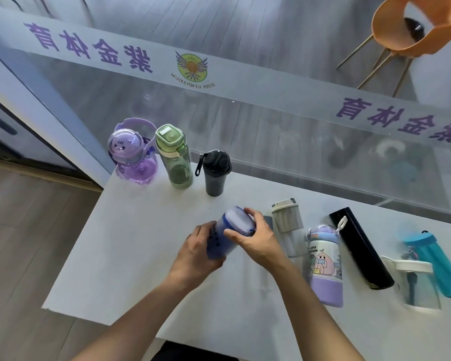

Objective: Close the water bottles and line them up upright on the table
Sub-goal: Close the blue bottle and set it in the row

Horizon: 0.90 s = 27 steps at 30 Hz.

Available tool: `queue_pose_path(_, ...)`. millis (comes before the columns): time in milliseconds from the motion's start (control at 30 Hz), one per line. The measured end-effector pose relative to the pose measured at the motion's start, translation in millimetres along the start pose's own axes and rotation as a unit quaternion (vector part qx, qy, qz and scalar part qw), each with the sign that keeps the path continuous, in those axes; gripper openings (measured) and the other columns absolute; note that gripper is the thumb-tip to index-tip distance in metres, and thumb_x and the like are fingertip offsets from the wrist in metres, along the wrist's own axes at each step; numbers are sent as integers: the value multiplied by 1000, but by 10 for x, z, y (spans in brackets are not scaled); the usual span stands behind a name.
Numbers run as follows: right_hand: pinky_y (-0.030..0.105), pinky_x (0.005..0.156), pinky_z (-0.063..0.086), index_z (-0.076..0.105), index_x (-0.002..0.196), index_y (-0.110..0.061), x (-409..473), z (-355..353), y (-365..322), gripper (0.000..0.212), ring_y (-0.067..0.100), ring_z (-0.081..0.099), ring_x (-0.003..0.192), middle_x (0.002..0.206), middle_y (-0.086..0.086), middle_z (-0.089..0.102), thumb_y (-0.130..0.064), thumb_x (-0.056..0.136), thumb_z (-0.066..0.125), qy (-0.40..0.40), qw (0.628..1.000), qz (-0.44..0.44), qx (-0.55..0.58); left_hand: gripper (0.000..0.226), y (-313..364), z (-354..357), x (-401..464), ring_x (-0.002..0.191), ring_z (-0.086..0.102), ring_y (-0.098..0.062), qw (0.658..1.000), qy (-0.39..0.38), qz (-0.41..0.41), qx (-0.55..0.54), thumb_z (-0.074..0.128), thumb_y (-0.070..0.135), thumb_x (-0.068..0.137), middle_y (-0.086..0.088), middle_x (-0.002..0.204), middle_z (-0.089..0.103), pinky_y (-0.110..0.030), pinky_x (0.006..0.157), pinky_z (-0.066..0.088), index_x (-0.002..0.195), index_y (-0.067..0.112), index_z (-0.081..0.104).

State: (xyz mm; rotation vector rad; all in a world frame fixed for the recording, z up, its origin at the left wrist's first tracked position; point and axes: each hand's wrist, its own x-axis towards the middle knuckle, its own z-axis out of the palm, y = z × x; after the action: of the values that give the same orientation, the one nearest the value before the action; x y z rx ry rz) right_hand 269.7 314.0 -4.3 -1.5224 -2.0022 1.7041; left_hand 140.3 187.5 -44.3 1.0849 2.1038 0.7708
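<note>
I hold a blue bottle (223,237) with a pale lid tilted above the white table (120,246). My left hand (197,252) grips its body from the left. My right hand (255,237) curls over the lid end. Three bottles stand upright in a row at the back left: a purple cat bottle (133,155), a green bottle (175,158) and a black cup (215,173). To the right lie or lean a grey-lidded clear bottle (288,225), a lilac cartoon bottle (324,267), a black flask (359,251), a clear white-lidded bottle (414,285) and a teal bottle (435,264).
A glass wall with purple lettering (245,82) runs behind the table's far edge. An orange chair (412,29) stands beyond the glass. Wooden floor (24,243) lies to the left of the table. Bare tabletop stretches between the black cup and the grey-lidded bottle.
</note>
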Motion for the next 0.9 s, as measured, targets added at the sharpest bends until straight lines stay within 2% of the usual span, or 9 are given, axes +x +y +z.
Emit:
queue_pose_path(133, 15, 82, 44, 48, 138, -29, 175, -139, -136, 76, 13, 54, 111, 123, -10, 54, -38, 73, 88, 27, 1000, -7, -12, 80, 61, -51, 218, 111, 53, -23, 999, -16, 44, 16, 76, 21, 71, 2, 131, 53, -31, 94, 45, 142, 22, 40)
queue_pose_path(233, 5, 76, 43, 51, 132, -27, 333, -217, -167, 76, 11, 57, 108, 121, -10, 58, -28, 68, 92, 79, 996, -44, -16, 77, 93, -172, 402, 124, 44, -28, 993, -25, 88, 71, 69, 16, 79, 1, 148, 40, -35, 106, 37, 148, 25, 36)
queue_pose_path(267, 7, 80, 44, 51, 131, -26, 372, -248, -177, 77, 11, 57, 108, 121, -10, 59, -26, 66, 92, 98, 994, -54, -20, 73, 107, -234, 446, 126, 42, -28, 992, -19, 96, 80, 66, 14, 83, 1, 151, 36, -35, 108, 36, 148, 28, 36)
queue_pose_path(367, 29, 94, 50, 52, 130, -25, 524, -348, -214, 78, 13, 59, 109, 121, -9, 61, -19, 63, 91, 133, 988, -68, -30, 68, 188, -423, 563, 122, 45, -29, 986, 50, 129, 89, 61, 4, 84, -1, 148, 40, -43, 105, 41, 145, 26, 41)
queue_pose_path(433, 29, 94, 49, 51, 131, -26, 634, -398, -251, 78, 14, 59, 109, 122, -7, 61, -19, 64, 89, 138, 986, -78, -50, 71, 263, -509, 651, 120, 47, -32, 974, 105, 162, 123, 61, -4, 79, -7, 145, 44, -48, 102, 43, 143, 22, 45)
queue_pose_path(500, 22, 87, 44, 50, 132, -31, 727, -434, -291, 78, 13, 57, 108, 123, -7, 60, -26, 65, 89, 138, 984, -81, -77, 80, 336, -561, 742, 126, 44, -36, 954, 133, 185, 194, 60, -9, 74, -13, 149, 41, -49, 106, 41, 146, 22, 42)
queue_pose_path(567, 20, 80, 42, 49, 131, -35, 819, -444, -309, 76, 13, 58, 106, 121, -8, 60, -35, 65, 88, 135, 982, -82, -100, 89, 403, -593, 846, 135, 36, -39, 942, 133, 182, 248, 55, -10, 71, -13, 156, 32, -50, 108, 37, 150, 25, 34)
queue_pose_path(700, 31, 91, 50, 50, 130, -34, 974, -404, -331, 78, 16, 60, 107, 119, -5, 60, -42, 61, 85, 136, 979, -108, -110, 87, 463, -583, 1030, 141, 29, -39, 940, 115, 152, 283, 35, -4, 70, -11, 159, 28, -52, 103, 41, 151, 26, 30)
queue_pose_path(900, 33, 91, 50, 47, 133, -30, 1041, -432, -310, 79, 20, 58, 105, 119, 0, 56, -38, 65, 87, 145, 972, -122, -138, 95, 461, -544, 1120, 145, 19, -37, 950, 88, 113, 279, 51, -10, 73, -4, 163, 19, -50, 113, 29, 154, 29, 21)
